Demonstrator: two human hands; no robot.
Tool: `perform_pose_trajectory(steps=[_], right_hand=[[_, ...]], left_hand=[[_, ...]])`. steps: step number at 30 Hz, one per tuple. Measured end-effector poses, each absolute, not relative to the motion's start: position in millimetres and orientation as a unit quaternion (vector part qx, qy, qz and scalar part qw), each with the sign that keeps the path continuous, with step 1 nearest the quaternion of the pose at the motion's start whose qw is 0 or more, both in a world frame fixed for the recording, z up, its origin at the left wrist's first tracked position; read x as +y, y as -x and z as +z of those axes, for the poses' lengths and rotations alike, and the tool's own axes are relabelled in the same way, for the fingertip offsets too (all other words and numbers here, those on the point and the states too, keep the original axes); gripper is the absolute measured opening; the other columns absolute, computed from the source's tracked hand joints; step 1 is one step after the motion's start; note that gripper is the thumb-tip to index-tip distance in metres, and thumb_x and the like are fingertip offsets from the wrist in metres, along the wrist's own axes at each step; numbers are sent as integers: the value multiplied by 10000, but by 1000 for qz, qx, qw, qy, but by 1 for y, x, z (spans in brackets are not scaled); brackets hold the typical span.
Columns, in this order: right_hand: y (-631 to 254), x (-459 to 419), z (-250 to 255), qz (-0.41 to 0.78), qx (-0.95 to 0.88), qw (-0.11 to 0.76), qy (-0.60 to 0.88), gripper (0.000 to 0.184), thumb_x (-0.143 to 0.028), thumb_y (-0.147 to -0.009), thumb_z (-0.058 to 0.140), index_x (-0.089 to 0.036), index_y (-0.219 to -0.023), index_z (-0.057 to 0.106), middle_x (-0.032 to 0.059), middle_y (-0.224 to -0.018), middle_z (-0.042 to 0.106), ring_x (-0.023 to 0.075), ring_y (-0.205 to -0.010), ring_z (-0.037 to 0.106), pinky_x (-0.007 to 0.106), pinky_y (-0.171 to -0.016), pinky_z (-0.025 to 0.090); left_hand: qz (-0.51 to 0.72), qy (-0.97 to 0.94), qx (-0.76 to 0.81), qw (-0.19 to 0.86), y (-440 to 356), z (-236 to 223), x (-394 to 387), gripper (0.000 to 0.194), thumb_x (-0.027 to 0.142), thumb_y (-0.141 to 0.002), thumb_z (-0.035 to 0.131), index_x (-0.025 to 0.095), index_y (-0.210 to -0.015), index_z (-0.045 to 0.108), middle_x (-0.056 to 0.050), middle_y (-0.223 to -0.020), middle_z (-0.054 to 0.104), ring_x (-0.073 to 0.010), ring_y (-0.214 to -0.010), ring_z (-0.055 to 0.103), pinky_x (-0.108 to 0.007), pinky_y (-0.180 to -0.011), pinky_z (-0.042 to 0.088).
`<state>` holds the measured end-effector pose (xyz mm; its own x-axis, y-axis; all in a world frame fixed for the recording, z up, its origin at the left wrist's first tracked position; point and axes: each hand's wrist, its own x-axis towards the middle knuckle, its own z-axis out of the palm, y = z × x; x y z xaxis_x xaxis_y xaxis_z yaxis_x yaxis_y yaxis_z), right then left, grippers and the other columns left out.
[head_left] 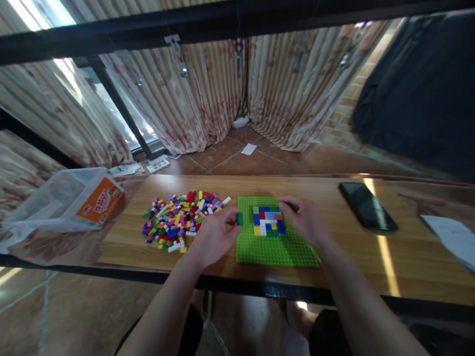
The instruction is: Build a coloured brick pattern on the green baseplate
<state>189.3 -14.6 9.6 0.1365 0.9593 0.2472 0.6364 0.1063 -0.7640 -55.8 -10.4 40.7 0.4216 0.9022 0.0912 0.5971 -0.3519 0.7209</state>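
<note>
My left hand [218, 235] pinches a dark green toy brick [239, 218] between thumb and fingers, over the left edge of the green baseplate [276, 254]. A low block of coloured bricks [267, 221], in blue, white, yellow, red and orange, sits on the baseplate. At the right side of that block is my right hand [302, 217], its fingers curled in near the far right part of the plate. Whether those fingertips hold anything cannot be made out. Just left of my left hand lies a loose pile of mixed bricks [178, 220].
A clear plastic box [67, 190] with an orange label stands at the table's left end. To the right lie a black phone [367, 205] and a white paper [451, 237]. A dark metal bar [208, 24] crosses above, before patterned curtains [211, 94].
</note>
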Motion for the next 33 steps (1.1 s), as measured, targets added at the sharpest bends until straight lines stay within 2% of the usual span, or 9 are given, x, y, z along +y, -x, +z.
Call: perform_pose_trajectory(steps=[6,12,18,28,33], right_hand=[[-188,-23,11,276,-652,377,598,247,-303,-872,516,-202,-984,713,41,-928,741,173,-806,675,304,-745,518],[-202,-24,13,226,-651,365,626,229,-265,-864,516,-210,-949,721,43,-928,744,186,-834,674,325,-787,508],[-209,-24,14,220,-656,358,627,219,-255,-865,518,-208,-935,720,43,-909,744,183,-823,672,311,-782,499],[-209,-24,13,203,-678,328,625,218,-241,-876,516,-200,-953,716,47,-894,740,179,-799,662,299,-745,483],[-207,-23,11,203,-684,313,626,223,-225,-883,513,-185,-962,717,57,-920,739,181,-813,665,285,-727,477]], left_hand=[[269,-774,448,357,13,20,-19,324,147,-808,578,198,-1127,601,-27,-953,720,-154,-882,675,-305,-857,533],[255,-803,472,261,-11,14,-24,288,195,-785,653,227,-1072,645,-26,-996,693,-188,-944,634,-353,-888,500],[257,-831,468,158,-20,7,-22,337,268,-750,738,296,-1083,695,-27,-1081,645,-220,-1013,559,-396,-934,451],[271,-828,464,157,-15,-5,-25,341,291,-781,720,312,-1119,692,-34,-1095,617,-212,-1037,530,-390,-937,434],[261,-827,480,136,-18,-7,-28,349,296,-783,718,325,-1129,689,-46,-1137,583,-236,-1064,494,-403,-926,430]])
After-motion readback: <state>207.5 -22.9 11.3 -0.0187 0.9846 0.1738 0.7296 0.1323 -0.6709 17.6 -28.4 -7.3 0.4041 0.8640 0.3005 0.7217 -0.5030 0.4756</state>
